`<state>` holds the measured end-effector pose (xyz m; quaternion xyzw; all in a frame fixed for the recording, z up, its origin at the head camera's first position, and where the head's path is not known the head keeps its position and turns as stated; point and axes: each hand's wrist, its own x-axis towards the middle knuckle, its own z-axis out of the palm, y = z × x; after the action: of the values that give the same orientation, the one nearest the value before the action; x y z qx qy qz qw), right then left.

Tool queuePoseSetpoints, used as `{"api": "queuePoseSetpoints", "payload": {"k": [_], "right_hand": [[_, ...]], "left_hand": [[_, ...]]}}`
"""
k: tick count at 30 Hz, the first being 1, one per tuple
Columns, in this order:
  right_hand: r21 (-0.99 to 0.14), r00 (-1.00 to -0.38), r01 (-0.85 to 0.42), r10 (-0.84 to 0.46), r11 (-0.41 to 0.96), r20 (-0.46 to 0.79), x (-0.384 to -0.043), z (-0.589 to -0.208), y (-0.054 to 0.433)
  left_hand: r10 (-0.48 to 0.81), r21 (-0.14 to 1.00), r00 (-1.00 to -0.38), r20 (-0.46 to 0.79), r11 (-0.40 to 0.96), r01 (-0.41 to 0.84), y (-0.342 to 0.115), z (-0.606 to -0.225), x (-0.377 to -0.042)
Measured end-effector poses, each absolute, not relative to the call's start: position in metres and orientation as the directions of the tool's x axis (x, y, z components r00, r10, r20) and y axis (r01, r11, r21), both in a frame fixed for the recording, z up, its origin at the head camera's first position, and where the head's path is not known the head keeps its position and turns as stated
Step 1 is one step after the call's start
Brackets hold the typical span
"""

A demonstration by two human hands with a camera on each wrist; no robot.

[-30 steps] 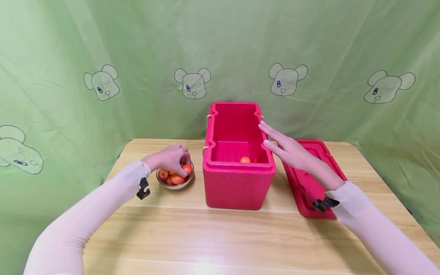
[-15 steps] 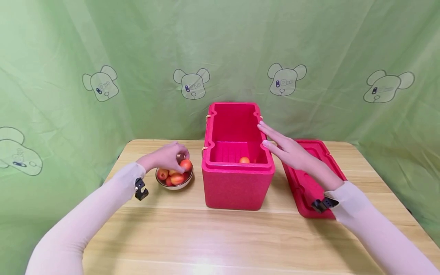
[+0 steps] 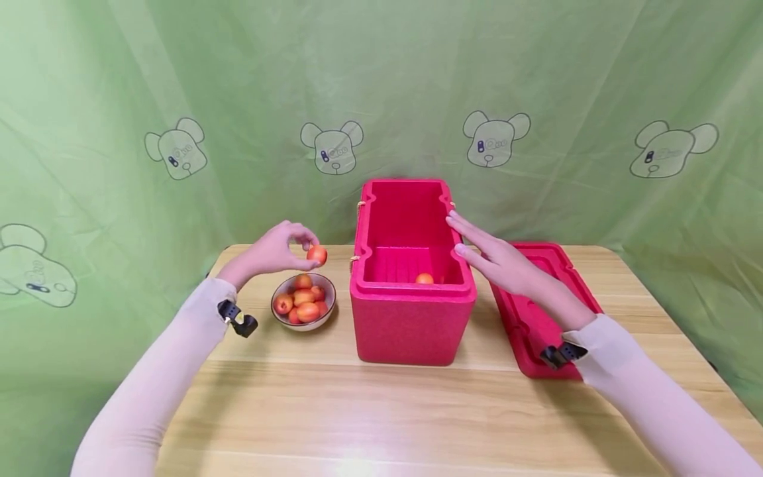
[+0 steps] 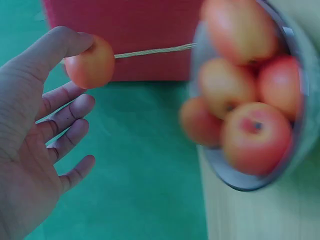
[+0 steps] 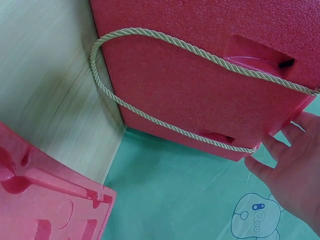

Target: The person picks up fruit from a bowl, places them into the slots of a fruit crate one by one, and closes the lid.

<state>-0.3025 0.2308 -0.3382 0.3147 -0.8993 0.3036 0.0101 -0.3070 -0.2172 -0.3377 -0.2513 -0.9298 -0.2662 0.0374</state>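
Note:
My left hand (image 3: 276,250) pinches a small red-orange apple (image 3: 317,255) between thumb and forefinger, above the back of a bowl. In the left wrist view, the other fingers spread away from this apple (image 4: 91,62). Several similar apples (image 4: 257,137) fill the dark-rimmed white bowl (image 3: 304,326). A deep red foam box (image 3: 411,328) stands uncovered right of the bowl, with an orange-red apple (image 3: 424,278) on its floor. My right hand (image 3: 501,260) touches the box's right rim with straight fingers; the right wrist view shows the hand (image 5: 295,165) at the box's upper edge.
The box's red lid (image 3: 545,311) lies on the wooden table (image 3: 286,411) to the right, under my right forearm. A twisted rope handle (image 5: 165,37) loops along the box's right side. A green curtain (image 3: 399,79) hangs behind the table.
My left hand has lifted one apple up out of the bowl, and the remaining apples now show beneath it. The right hand stays on the box rim.

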Motion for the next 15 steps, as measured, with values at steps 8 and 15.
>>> {"api": "queuePoseSetpoints", "payload": {"k": [8,15], "right_hand": [[-0.531,-0.801,-0.575,-0.559,0.622,0.214,-0.303,-0.337,0.231],[-0.536,-0.804,-0.571,-0.556,0.622,0.212,-0.302,-0.338,0.23]], "left_hand": [[0.352,0.589,-0.874,0.335,0.646,0.486,-0.209,-0.304,-0.309],[0.336,0.618,-0.849,0.409,0.583,0.528,-0.188,-0.28,-0.318]]}}
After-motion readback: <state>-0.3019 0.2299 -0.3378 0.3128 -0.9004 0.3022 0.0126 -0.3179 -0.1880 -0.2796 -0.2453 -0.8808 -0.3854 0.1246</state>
